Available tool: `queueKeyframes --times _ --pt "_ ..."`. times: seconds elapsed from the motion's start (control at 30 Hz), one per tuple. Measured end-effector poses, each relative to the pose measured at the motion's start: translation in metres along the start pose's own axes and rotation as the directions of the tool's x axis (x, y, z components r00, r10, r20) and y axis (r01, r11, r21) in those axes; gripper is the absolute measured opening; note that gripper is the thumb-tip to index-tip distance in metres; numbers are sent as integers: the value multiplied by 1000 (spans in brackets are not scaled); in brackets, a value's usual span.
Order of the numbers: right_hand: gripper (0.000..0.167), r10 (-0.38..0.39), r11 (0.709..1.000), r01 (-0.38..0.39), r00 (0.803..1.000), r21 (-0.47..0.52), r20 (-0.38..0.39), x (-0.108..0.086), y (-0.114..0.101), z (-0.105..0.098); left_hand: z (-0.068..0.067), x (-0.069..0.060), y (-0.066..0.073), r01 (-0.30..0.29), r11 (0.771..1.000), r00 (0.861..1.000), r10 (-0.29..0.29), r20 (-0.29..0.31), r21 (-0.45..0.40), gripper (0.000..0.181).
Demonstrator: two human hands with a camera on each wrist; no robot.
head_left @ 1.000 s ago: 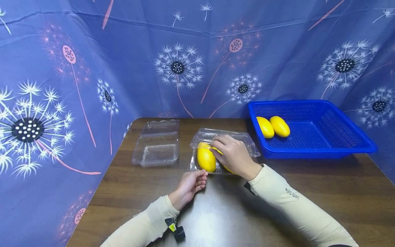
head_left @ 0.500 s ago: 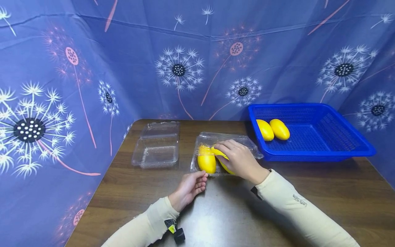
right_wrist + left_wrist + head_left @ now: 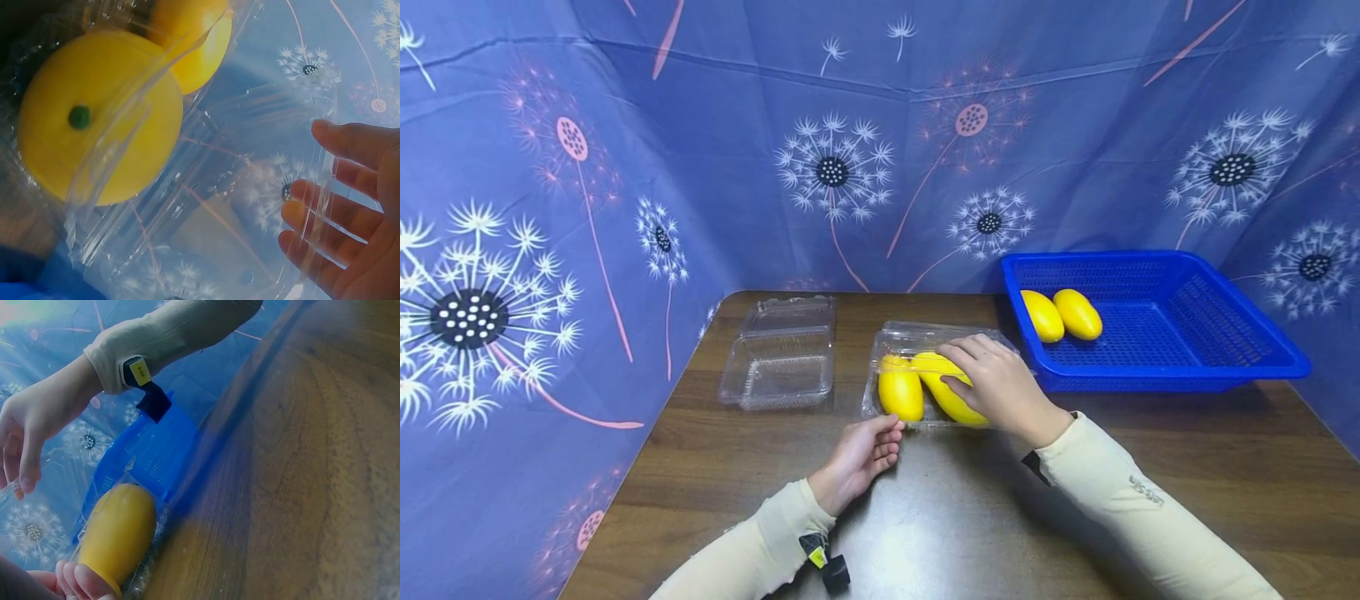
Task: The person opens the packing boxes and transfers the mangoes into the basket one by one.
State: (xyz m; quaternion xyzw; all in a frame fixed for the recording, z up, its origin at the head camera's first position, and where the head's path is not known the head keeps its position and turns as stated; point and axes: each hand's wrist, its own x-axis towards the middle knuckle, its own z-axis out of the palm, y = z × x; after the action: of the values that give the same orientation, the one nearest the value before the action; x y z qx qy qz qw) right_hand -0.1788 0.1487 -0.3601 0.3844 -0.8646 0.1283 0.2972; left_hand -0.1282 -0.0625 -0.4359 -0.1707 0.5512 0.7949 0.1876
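Observation:
A clear plastic clamshell box (image 3: 870, 406) lies in the middle of the table with its lid (image 3: 910, 336) partly raised. Two yellow mangoes (image 3: 900, 393) lie side by side in it. My left hand (image 3: 859, 457) pinches the front rim between thumb and finger, close to the left mango. My right hand (image 3: 1000, 387) holds the lid's edge above the right mango (image 3: 946, 387), partly covering it. In the right wrist view, fingers (image 3: 331, 231) show through the lid (image 3: 244, 181), and a mango (image 3: 125, 81) has a green stem spot.
A second clear clamshell box (image 3: 777, 379) stands open at the left on the wooden table (image 3: 760, 450). At the back right, a blue plastic basket (image 3: 1172, 371) holds two more mangoes (image 3: 1077, 314). A blue dandelion-print cloth (image 3: 700, 125) hangs behind and at the sides.
My right hand has shifted to the right along the lid's edge, so more of the right mango shows. My left hand stays at the front rim.

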Motion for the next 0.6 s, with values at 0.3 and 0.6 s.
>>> queueKeyframes --times 0.3,0.6 --pt "41 12 1000 -11 1000 19 -18 -2 5 -6 -1 0 -1 7 1000 1000 -7 -2 2 19" --pt "36 3 1000 -2 999 20 -40 0 8 -7 -3 3 -2 19 1000 1000 -19 -14 5 14"
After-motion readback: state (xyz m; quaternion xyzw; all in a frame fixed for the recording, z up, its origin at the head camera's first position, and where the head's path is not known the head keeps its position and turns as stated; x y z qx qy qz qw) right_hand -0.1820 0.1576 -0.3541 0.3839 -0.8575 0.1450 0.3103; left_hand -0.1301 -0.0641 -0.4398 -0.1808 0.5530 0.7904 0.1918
